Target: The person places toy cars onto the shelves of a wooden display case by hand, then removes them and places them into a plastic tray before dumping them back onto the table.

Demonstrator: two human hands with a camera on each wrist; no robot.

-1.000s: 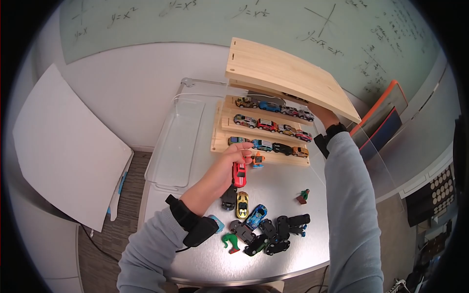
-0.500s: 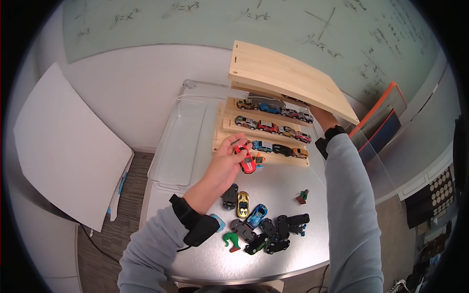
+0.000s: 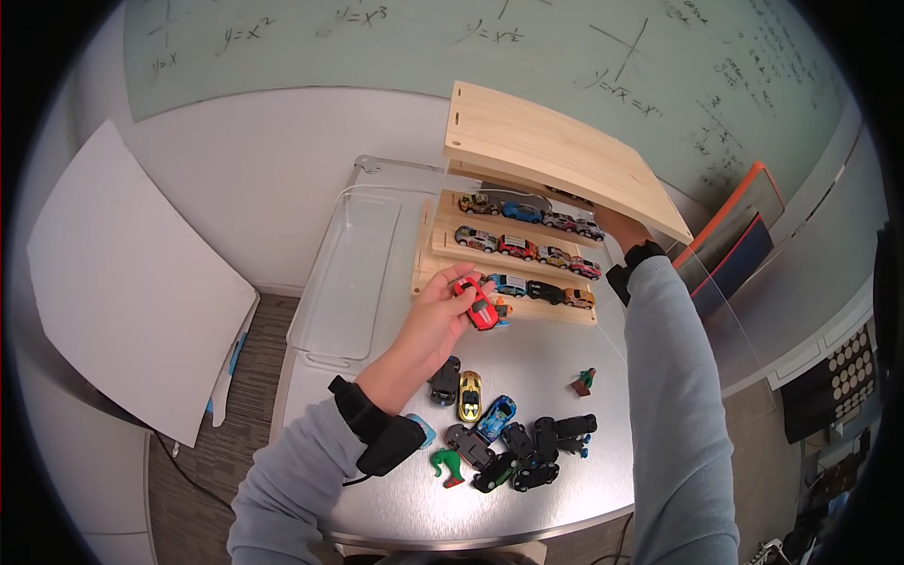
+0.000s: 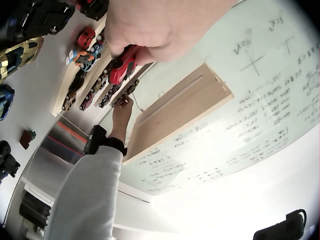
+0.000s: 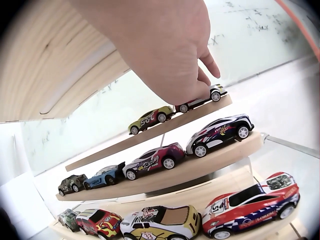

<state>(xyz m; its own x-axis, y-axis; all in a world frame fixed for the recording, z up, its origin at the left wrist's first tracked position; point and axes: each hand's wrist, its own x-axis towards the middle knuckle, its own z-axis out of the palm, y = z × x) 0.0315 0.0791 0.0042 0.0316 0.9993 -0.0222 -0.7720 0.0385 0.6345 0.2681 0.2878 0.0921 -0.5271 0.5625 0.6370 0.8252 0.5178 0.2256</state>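
Red toy car (image 3: 477,302) pinched in left hand (image 3: 435,315), right hand (image 3: 614,226) gripping wooden lid (image 3: 556,155), "Racing" on shelved car (image 5: 154,160)

This looks like an office or meeting room. A glass whiteboard (image 3: 395,38) covered in graphs and equations such as y = x² fills the wall at 12 o'clock. A white board (image 3: 132,282) leans at 9 o'clock over grey carpet (image 3: 221,443). The round metal surface (image 3: 565,348) stands against a plain white wall (image 3: 273,179).
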